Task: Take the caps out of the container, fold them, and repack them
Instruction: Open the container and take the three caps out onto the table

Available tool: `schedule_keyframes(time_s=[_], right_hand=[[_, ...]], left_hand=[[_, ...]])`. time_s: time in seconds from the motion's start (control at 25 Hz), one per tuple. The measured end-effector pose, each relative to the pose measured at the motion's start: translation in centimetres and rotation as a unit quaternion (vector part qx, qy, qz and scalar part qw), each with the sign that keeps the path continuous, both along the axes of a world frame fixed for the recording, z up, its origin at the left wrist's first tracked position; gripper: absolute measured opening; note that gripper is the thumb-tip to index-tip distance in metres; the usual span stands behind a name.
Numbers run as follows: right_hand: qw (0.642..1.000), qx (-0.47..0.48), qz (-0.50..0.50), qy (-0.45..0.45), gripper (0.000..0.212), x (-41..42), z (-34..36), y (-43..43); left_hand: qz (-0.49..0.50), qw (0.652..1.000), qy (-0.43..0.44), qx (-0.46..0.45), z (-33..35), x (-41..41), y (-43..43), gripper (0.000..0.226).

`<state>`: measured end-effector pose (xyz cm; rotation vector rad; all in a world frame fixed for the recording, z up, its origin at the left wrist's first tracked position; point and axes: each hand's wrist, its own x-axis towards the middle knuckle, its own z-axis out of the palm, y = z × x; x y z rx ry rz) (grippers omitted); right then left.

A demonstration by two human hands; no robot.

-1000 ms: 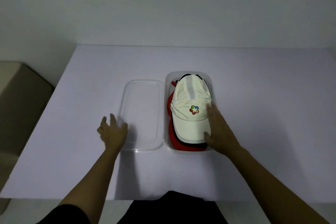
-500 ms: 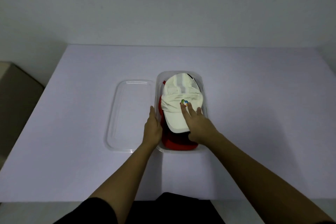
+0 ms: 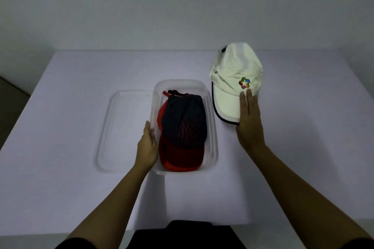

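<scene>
Since half a second ago the white cap [image 3: 234, 75] has left the container [image 3: 214, 143] and swung out to its right. Nearest the person, the left hand [image 3: 146, 145] lies flat, fingers straight, against the container's left wall, steadying it. The clear lid [image 3: 123, 127] lies just beside it on the table [image 3: 60, 147]. Inside, a red cap [image 3: 180, 160] sits lowest with a navy cap [image 3: 184, 121] on top. Farther off, the right hand [image 3: 250, 125] holds the white cap by its brim, fingers laid on top and thumb hidden beneath; the cap seems clear of the table. Unpacking is the step in hand, I'd say. Next that cap wants setting down well apart, then the navy one lifting out.
</scene>
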<state>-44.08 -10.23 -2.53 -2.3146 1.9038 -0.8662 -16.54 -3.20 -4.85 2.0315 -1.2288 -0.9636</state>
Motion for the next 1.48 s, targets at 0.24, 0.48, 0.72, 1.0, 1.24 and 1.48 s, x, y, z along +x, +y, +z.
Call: schedule_keyframes(time_s=[0.24, 0.48, 0.72, 1.0, 1.24, 1.48], right_hand=[[0.977, 0.186, -0.025, 0.103, 0.079, -1.9, -6.1, -4.4], [0.939, 0.307, 0.010, 0.153, 0.085, -2.9, -5.3, -9.9], [0.966, 0.159, 0.201, -0.021, 0.057, 4.8, 0.0, -1.2], [0.883, 0.338, 0.254, 0.203, 0.114, 9.3, -0.4, 3.5], [0.849, 0.393, 0.254, 0.246, 0.105, 10.4, 0.2, 3.1], [0.938, 0.301, 0.123, 0.119, 0.078, 11.9, 1.1, 5.5]], left_hand=[[0.005, 1.000, -0.014, 0.002, -0.6, 0.1, -0.2, 0.052], [0.000, 1.000, -0.012, -0.001, -0.7, -0.2, -0.5, 0.053], [0.001, 1.000, -0.006, 0.001, -0.4, -0.1, -0.2, 0.052], [-0.001, 1.000, -0.001, 0.001, -0.1, -0.2, -0.2, 0.051], [-0.005, 1.000, -0.007, 0.004, -0.4, 0.1, -0.2, 0.050], [0.033, 0.997, -0.051, -0.053, 1.9, -0.1, -0.5, 0.054]])
